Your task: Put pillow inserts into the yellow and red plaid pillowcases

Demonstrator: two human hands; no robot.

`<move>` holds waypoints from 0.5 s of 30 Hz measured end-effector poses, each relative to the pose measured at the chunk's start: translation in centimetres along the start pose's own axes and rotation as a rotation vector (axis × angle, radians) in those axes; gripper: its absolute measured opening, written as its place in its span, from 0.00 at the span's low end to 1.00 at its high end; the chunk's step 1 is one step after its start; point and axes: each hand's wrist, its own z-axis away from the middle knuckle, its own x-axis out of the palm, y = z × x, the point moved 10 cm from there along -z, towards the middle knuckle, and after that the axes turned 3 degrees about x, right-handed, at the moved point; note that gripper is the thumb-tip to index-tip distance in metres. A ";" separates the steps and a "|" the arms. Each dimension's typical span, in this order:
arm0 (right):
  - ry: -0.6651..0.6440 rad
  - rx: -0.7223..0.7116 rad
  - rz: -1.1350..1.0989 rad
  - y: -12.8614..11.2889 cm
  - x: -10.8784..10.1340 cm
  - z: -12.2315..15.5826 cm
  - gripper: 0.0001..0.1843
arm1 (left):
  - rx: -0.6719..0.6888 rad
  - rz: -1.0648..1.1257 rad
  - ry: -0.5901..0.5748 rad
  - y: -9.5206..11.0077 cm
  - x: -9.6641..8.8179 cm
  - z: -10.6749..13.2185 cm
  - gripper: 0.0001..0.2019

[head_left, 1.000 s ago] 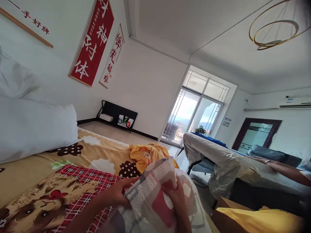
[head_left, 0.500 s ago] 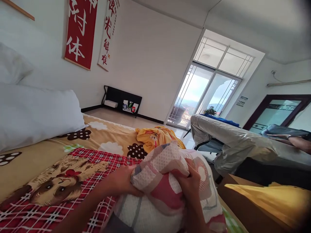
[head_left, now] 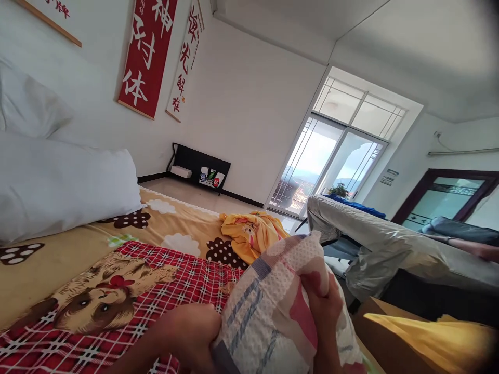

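A bulky pillow [head_left: 268, 306] in a white, grey and dusty-red patterned cover stands up at the near edge of the bed. My right hand [head_left: 327, 306] is closed round a bunched fold at its right side. My left hand [head_left: 197, 330] is curled against its lower left edge, with the fingertips hidden behind the fabric. Beneath and to the left lies a red plaid cloth [head_left: 187, 275] with a printed dog. Just beyond the pillow sits a crumpled yellow-orange cloth [head_left: 253, 234].
White pillows [head_left: 70, 187] lie on the flowered bed sheet [head_left: 156, 221] at left. At right are a cardboard box [head_left: 374, 322] with yellow material [head_left: 432, 337], and a table under a silvery cover [head_left: 374, 228]. Another person's arm [head_left: 473, 249] rests at the far right.
The pillow's top has risen and its left side has spread out smooth. My left hand has moved down and left along its edge; my right hand has shifted right, still gripping fabric.
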 end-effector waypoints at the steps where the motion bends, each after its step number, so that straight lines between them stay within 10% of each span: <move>1: 0.000 -0.057 0.023 -0.6 0.3 0.2 0.22 | -0.002 -0.033 -0.042 -0.1 0.5 -0.4 0.13; 5: 0.039 -0.259 0.102 -1.9 2.2 1.6 0.23 | -0.030 0.133 -0.154 -0.5 1.7 -2.1 0.28; 15: 0.065 -0.556 0.224 -3.0 3.2 2.8 0.17 | -0.162 1.011 0.304 -5.1 1.7 -4.9 0.19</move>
